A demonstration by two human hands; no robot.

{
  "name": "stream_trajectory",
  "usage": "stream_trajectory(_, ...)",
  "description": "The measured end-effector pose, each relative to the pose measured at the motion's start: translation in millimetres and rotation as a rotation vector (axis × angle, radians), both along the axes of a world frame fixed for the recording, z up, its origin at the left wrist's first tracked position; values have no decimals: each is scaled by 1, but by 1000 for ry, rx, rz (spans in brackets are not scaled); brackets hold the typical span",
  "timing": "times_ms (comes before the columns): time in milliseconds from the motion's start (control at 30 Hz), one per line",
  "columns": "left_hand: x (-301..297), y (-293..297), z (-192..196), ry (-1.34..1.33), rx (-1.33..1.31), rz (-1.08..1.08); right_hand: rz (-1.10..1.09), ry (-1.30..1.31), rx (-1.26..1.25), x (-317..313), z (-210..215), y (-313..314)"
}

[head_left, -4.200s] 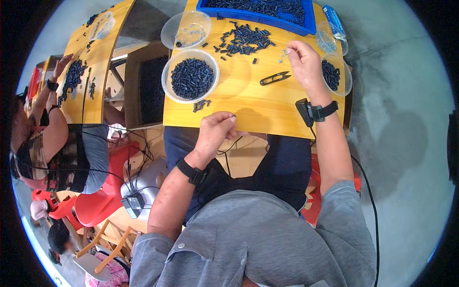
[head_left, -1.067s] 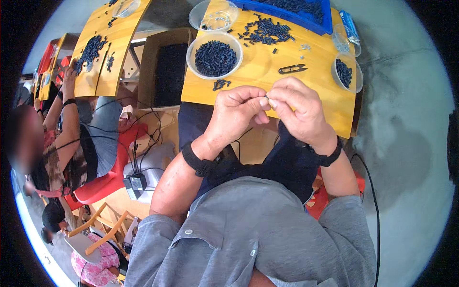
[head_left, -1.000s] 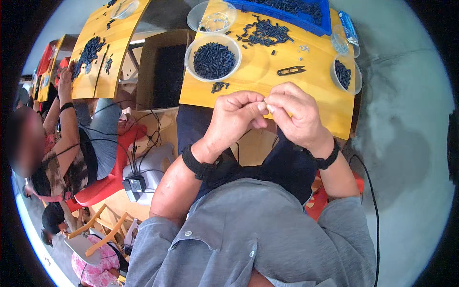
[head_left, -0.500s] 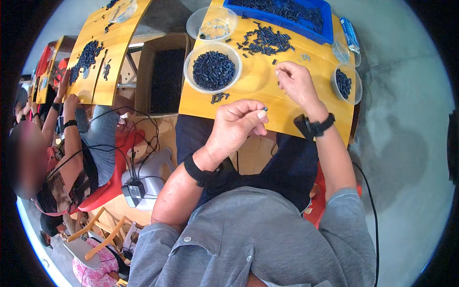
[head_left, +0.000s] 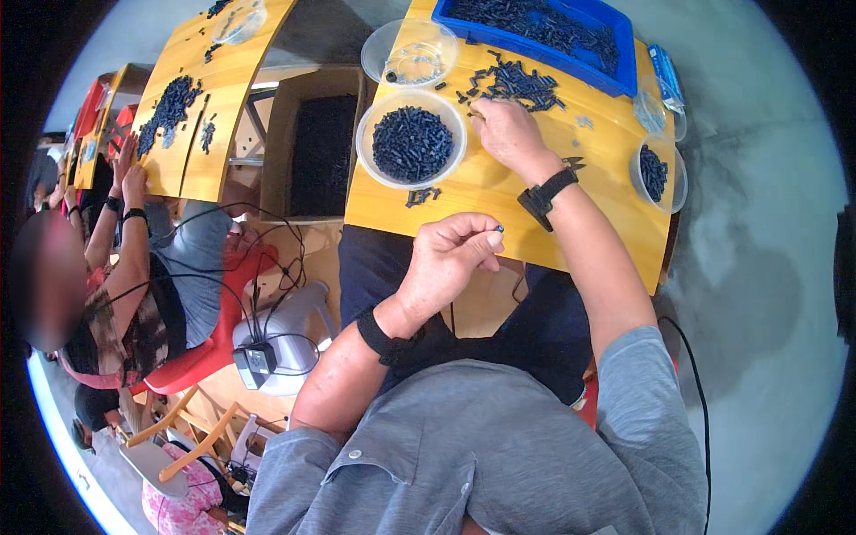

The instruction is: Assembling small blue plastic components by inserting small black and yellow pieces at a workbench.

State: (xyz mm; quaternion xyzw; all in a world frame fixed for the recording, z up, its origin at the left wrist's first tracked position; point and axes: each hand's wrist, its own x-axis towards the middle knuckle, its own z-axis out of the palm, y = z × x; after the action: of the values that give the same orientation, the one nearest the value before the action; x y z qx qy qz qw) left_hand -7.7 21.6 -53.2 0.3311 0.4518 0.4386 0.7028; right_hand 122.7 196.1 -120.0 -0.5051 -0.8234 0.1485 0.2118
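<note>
Two pinched fingertips [head_left: 491, 239] of the left hand [head_left: 443, 259] hold a small dark piece [head_left: 499, 229] alone, because the right hand [head_left: 510, 134], its grip hidden, has now reached the black pile [head_left: 524, 85] at twelve o'clock from it.

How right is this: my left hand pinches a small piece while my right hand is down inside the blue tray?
Not quite: the head view shows your right hand by the loose dark pile on the table, outside the blue tray. Your left hand does pinch a small piece.
</note>
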Motion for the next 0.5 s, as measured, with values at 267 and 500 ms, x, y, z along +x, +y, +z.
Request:
stream_trajectory(267, -1, 0, -2, 11, 31, 4, 2, -131, 45, -6, -5, -1)
stream_trajectory(500, -2, 1, 4, -38, 40, 46, -74, 390, -109, 14, -3, -20)
